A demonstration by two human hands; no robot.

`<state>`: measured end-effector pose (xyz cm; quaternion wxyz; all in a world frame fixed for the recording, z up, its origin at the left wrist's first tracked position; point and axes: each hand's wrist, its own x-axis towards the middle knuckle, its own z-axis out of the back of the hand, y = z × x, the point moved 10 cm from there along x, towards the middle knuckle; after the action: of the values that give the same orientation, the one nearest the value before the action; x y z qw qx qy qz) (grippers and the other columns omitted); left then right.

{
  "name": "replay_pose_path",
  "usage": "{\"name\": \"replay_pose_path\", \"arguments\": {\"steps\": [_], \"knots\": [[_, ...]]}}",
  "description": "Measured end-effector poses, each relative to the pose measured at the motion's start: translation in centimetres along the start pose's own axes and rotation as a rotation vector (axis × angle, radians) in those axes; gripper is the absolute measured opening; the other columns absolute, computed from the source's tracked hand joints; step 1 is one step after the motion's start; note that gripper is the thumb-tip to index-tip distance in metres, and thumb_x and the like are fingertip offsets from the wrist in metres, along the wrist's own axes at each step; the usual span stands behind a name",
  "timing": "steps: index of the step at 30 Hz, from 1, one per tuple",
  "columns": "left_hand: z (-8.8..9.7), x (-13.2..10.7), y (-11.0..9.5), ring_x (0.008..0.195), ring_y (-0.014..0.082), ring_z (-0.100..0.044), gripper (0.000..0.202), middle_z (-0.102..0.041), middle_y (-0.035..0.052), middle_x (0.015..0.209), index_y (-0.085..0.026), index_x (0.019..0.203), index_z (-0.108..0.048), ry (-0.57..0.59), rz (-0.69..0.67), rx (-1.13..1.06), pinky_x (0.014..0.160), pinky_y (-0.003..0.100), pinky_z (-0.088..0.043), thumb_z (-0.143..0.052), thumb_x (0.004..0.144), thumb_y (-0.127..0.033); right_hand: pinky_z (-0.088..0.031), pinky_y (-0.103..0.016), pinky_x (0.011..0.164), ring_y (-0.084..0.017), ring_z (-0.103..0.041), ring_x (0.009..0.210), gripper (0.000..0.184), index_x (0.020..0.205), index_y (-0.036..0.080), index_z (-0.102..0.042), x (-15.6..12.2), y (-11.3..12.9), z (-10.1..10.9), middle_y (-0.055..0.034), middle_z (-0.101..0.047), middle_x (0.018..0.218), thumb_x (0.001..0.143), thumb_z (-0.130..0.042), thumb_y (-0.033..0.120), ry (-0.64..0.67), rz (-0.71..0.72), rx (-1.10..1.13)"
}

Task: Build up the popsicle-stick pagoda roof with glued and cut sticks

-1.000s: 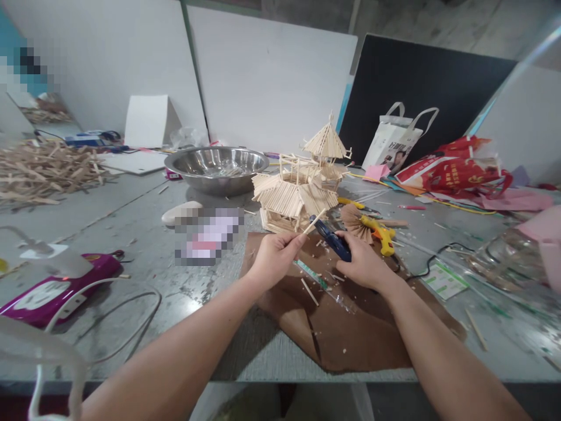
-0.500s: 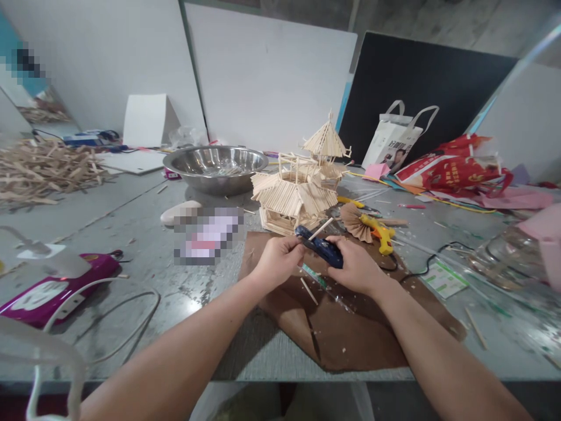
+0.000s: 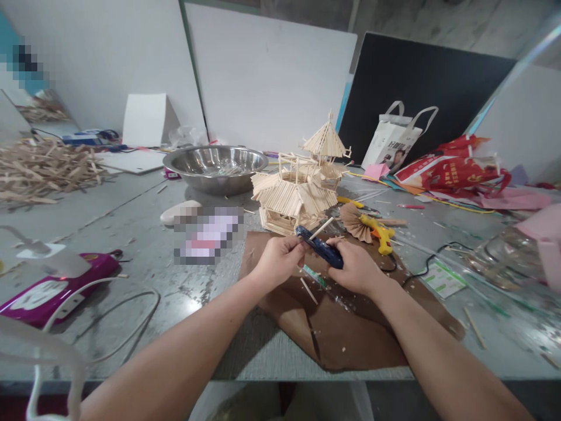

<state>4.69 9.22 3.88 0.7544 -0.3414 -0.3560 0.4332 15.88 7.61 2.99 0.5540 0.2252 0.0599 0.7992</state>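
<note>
My right hand [image 3: 359,263] is closed around a dark blue hand tool [image 3: 325,248], whose exact kind I cannot make out. A thin wooden stick [image 3: 322,228] crosses the tool near its far end and points up to the right. My left hand [image 3: 283,258] is closed in a pinch beside the tool, at the stick's lower end, which the fingers hide. Both hands are above a brown sheet [image 3: 346,333]. Just beyond them stands a small house model built of sticks [image 3: 295,199], with a pointed stick roof [image 3: 326,140] behind it.
A steel bowl [image 3: 214,184] stands left of the model. A yellow glue gun [image 3: 381,234] and a folded brown paper fan [image 3: 357,221] lie to the right. A stick pile [image 3: 48,169], a purple power strip [image 3: 65,286] and a glass jar [image 3: 504,257] are farther out.
</note>
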Motion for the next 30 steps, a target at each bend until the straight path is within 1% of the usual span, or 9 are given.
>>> {"name": "replay_pose_path", "arguments": {"steps": [3,9,13,16,19,21,25,28,30], "knots": [[0.0,0.0,0.0,0.039,0.0047,-0.032,0.035,-0.039,-0.0049,0.039,-0.013,0.047,-0.047,0.002,-0.005,-0.006,0.042,0.017,-0.024,-0.039,0.076,-0.032,-0.039,-0.033,0.077,-0.022,-0.053,0.089,0.038,0.096,0.016,-0.05,0.0,0.2,0.0,-0.0082,-0.058,0.096,0.058,-0.048,0.019,0.006,-0.005,0.014],[0.2,-0.1,-0.3,0.039,0.0044,-0.031,0.034,-0.038,-0.0054,0.04,-0.013,0.048,-0.047,-0.016,0.002,0.018,0.043,0.017,-0.025,-0.039,0.076,-0.03,-0.04,-0.03,0.069,-0.02,-0.055,0.078,0.03,0.089,0.016,-0.051,-0.1,0.4,0.0,-0.0065,-0.06,0.084,0.06,-0.047,0.019,0.028,-0.046,-0.005],[0.5,-0.2,-0.6,0.041,0.005,-0.033,0.032,-0.036,-0.0053,0.041,-0.014,0.048,-0.044,-0.075,-0.019,0.102,0.043,0.017,-0.025,-0.039,0.076,-0.028,-0.039,-0.03,0.068,-0.021,-0.055,0.078,0.029,0.089,0.016,-0.051,-0.1,0.3,0.0,-0.0075,-0.06,0.084,0.061,-0.047,0.02,0.022,-0.064,-0.024],[0.7,-0.4,-0.9,0.045,0.0061,-0.036,0.025,-0.039,-0.0044,0.046,-0.014,0.056,-0.047,-0.138,-0.067,0.205,0.045,0.017,-0.025,-0.039,0.076,-0.027,-0.039,-0.03,0.069,-0.021,-0.055,0.079,0.03,0.09,0.016,-0.051,-0.1,0.0,0.1,-0.0078,-0.06,0.085,0.061,-0.048,0.021,0.007,-0.08,-0.024],[0.4,-0.5,-0.7,0.051,0.0081,-0.042,0.021,-0.049,-0.002,0.055,-0.015,0.072,-0.052,-0.143,-0.086,0.242,0.049,0.018,-0.028,-0.037,0.078,-0.027,-0.04,-0.03,0.069,-0.021,-0.055,0.08,0.031,0.09,0.016,-0.051,0.0,-0.3,0.2,-0.0077,-0.06,0.084,0.06,-0.049,0.022,-0.014,-0.086,-0.01],[0.3,-0.5,-0.5,0.054,0.009,-0.044,0.023,-0.052,-0.0005,0.06,-0.015,0.077,-0.053,-0.135,-0.075,0.225,0.051,0.019,-0.03,-0.035,0.079,-0.028,-0.04,-0.031,0.07,-0.022,-0.055,0.081,0.031,0.091,0.016,-0.051,0.0,-0.3,0.3,-0.0078,-0.06,0.086,0.06,-0.049,0.022,-0.026,-0.073,0.007],[0.2,-0.3,-0.4,0.056,0.0089,-0.041,0.027,-0.049,-0.0015,0.058,-0.014,0.072,-0.055,-0.108,-0.054,0.133,0.053,0.019,-0.031,-0.035,0.078,-0.031,-0.04,-0.032,0.073,-0.022,-0.054,0.086,0.035,0.094,0.017,-0.05,0.0,-0.3,0.4,-0.0077,-0.059,0.09,0.059,-0.05,0.022,-0.049,-0.052,0.037],[-0.2,-0.1,-0.8,0.061,0.0088,-0.042,0.027,-0.048,-0.0016,0.061,-0.013,0.069,-0.054,-0.038,-0.091,-0.052,0.057,0.019,-0.033,-0.037,0.078,-0.032,-0.039,-0.033,0.075,-0.022,-0.054,0.087,0.038,0.097,0.016,-0.049,-0.1,-0.4,0.5,-0.0079,-0.059,0.093,0.059,-0.05,0.021,-0.05,-0.046,0.055],[-0.7,0.1,-0.7,0.056,0.0072,-0.04,0.026,-0.044,-0.0025,0.057,-0.013,0.069,-0.054,0.024,-0.077,-0.196,0.052,0.018,-0.032,-0.039,0.077,-0.034,-0.039,-0.033,0.076,-0.021,-0.054,0.086,0.039,0.097,0.016,-0.049,-0.1,-0.3,0.6,-0.0075,-0.058,0.094,0.058,-0.05,0.02,-0.045,-0.037,0.062]]}}
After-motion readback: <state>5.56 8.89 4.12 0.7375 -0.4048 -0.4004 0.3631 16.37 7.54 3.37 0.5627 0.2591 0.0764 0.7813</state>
